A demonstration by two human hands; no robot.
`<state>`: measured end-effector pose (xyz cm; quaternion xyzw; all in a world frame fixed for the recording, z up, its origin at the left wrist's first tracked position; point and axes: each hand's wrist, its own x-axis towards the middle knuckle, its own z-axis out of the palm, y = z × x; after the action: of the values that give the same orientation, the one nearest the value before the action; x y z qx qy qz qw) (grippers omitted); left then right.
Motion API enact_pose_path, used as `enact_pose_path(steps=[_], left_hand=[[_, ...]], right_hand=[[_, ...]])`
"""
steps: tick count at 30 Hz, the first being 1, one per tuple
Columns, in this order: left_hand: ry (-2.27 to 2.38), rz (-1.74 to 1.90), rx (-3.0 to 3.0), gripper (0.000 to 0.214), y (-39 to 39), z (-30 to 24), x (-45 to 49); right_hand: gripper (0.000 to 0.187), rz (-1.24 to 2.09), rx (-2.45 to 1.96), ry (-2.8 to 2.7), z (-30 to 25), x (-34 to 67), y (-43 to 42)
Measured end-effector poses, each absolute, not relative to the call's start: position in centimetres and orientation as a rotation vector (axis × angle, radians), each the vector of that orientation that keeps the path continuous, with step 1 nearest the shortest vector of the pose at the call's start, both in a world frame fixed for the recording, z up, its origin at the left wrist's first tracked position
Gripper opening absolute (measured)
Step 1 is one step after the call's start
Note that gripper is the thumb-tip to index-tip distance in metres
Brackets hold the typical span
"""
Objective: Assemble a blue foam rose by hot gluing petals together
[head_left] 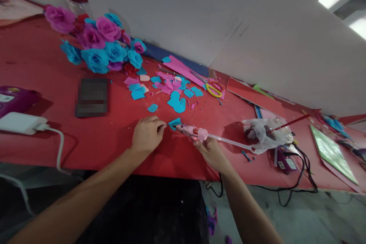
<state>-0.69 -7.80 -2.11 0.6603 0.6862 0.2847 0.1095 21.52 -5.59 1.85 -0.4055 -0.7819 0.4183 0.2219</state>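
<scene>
Left hand [148, 133] pinched a blue petal [175, 122] by its left edge, fingertips drawn together; right hand [213, 153] gripped the glue gun [190, 131] from the near side, its tip at the petal's right; petal sat over the worktop [120, 133], near the middle, contact unclear; loose cutouts [176, 102] lay just beyond; main risk, I judged: a burnt fingertip, should a hot tip slip left across so small a petal; glue stick [228, 141] ran right toward the bag [263, 139], touching or not I couldn't tell; a snag there could have jerked the gun askew.
</scene>
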Motion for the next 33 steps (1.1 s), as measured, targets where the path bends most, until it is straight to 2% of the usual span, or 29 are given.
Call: enact_pose_path(steps=[12, 23, 33], left_hand=[[2.007, 0.821, 1.912, 0.021, -7.7, -2.3, -0.7], [2.016, 0.807, 1.903, 0.020, -7.7, -2.1, -0.6], [2.035, 0.822, 1.892, 0.019, -7.7, -2.4, -0.6]], right_hand=[[0.032, 1.197, -1.053, -2.148, 1.8, 20.1, -4.9], [0.027, 1.098, -1.243, -2.157, 1.5, 21.4, -5.4], [0.030, 1.092, -1.304, -2.172, 1.3, 22.6, -6.1]])
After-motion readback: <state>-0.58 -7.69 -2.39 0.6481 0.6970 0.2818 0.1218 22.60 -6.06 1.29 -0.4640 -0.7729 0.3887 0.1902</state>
